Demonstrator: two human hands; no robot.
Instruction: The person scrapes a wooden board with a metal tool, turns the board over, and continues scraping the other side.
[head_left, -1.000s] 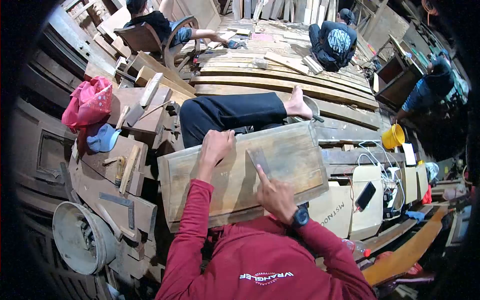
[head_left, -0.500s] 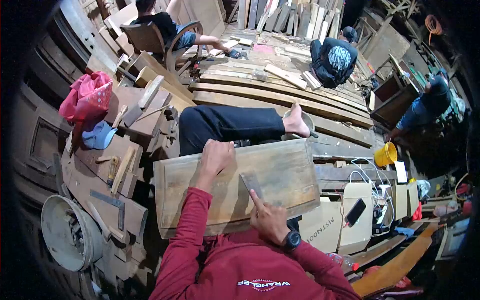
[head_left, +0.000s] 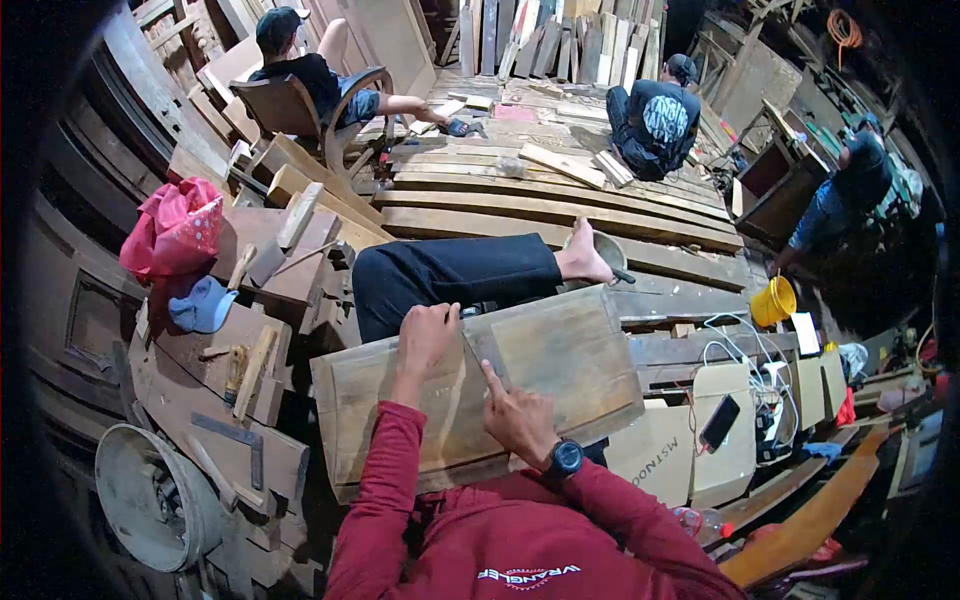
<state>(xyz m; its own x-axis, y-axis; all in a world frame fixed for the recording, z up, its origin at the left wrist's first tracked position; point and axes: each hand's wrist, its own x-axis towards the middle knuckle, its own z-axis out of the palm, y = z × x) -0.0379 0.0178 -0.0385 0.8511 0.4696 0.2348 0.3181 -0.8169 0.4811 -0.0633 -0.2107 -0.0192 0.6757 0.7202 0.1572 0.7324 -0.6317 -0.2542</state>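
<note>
A wooden panel (head_left: 560, 350) with a raised border lies across my lap. My left hand (head_left: 428, 340) is closed at the panel's far edge, left of its middle; what its fingers hold, if anything, is hidden. My right hand (head_left: 520, 422), with a black watch on the wrist, is over the panel's near half. It grips a thin flat blade (head_left: 474, 352), the index finger stretched along it. The blade slants up and left, its far end close to my left hand. Dark and pale patches mark the panel's surface.
Left: a bench with a try square (head_left: 228, 437), a hammer (head_left: 236, 372), a blue cap (head_left: 202, 304) and a bucket (head_left: 150, 500). Right: cardboard (head_left: 722, 430) with a phone (head_left: 719, 422), cables and a yellow bucket (head_left: 773, 302). Three people are beyond, among planks.
My right hand has moved left and slightly up over the panel with the blade, which is now nearer my left hand. The view has shifted a little.
</note>
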